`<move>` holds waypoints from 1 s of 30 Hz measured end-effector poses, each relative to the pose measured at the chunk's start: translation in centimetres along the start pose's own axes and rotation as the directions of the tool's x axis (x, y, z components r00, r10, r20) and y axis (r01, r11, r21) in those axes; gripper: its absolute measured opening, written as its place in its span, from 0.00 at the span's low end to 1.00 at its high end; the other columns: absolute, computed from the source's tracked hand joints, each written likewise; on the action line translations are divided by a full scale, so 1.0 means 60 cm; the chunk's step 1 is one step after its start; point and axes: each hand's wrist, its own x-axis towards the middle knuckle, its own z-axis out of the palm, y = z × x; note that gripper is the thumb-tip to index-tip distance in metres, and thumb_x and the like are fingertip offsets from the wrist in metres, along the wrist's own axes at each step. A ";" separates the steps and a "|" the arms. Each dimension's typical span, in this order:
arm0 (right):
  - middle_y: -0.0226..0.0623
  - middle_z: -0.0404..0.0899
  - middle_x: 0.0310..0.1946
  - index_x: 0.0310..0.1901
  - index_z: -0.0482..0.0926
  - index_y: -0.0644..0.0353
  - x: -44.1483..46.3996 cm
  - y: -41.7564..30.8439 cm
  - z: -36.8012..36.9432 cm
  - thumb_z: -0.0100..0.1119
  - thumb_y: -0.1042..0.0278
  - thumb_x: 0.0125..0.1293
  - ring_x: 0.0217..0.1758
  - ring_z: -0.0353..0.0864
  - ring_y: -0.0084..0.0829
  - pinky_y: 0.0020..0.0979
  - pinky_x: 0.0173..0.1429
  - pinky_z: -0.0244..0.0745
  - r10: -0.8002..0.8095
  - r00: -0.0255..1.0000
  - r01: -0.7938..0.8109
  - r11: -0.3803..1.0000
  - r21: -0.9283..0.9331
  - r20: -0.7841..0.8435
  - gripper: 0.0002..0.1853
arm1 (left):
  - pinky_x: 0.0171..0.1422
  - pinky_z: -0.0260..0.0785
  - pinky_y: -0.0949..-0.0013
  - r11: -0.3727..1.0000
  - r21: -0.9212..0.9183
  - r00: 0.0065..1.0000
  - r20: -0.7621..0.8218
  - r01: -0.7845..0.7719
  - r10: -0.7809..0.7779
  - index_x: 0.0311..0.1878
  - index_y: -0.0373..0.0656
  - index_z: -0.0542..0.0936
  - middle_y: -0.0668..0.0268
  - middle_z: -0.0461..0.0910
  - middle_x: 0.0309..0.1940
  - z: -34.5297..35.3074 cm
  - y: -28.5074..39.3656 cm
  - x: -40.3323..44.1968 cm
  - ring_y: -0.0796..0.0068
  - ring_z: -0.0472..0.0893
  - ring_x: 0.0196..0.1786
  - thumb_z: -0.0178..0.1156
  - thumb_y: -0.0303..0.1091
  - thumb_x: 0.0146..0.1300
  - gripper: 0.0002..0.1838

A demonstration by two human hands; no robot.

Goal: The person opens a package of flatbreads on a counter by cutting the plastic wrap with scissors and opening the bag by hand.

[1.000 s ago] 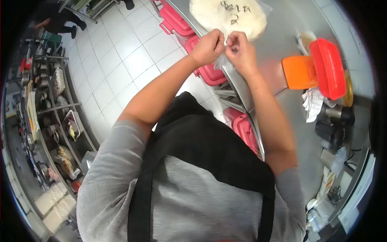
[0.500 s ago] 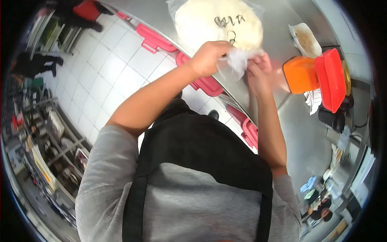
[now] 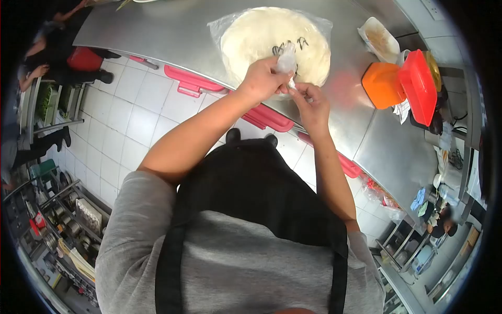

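Observation:
A large round pale mass, like dough, in a clear plastic bag [image 3: 246, 44] lies on the steel table [image 3: 157, 31] at the top centre, with black writing on the bag. My left hand [image 3: 265, 78] is closed round the gathered neck of the bag, whose loose end sticks up above the fist. Close on its right, my right hand [image 3: 312, 107] pinches the twisted plastic between thumb and fingers. Both hands are at the table's near edge, over the front of the bag.
An orange container [image 3: 381, 85] and a red tray [image 3: 418, 89] stand to the right, beside a white dish [image 3: 379, 39]. Pink lidded bins [image 3: 191, 78] are under the table edge. Other people are at the far left and lower right. A shelf with kitchenware stands lower left.
The view has turned and more table shows on the left. The bag's neck, spread loosely between my hands half a second ago, is now gathered and twisted. My hands have stayed close together.

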 end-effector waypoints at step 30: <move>0.37 0.73 0.19 0.23 0.75 0.66 -0.094 -0.215 -0.152 0.64 0.75 0.56 0.22 0.71 0.29 0.32 0.23 0.66 -0.627 0.644 -0.126 0.477 0.870 0.437 0.08 | 0.34 0.70 0.61 0.392 0.772 0.702 0.096 -0.501 0.706 0.30 0.41 0.74 0.61 0.72 0.26 -0.008 -0.038 -0.030 0.58 0.76 0.31 0.59 0.21 0.46 0.08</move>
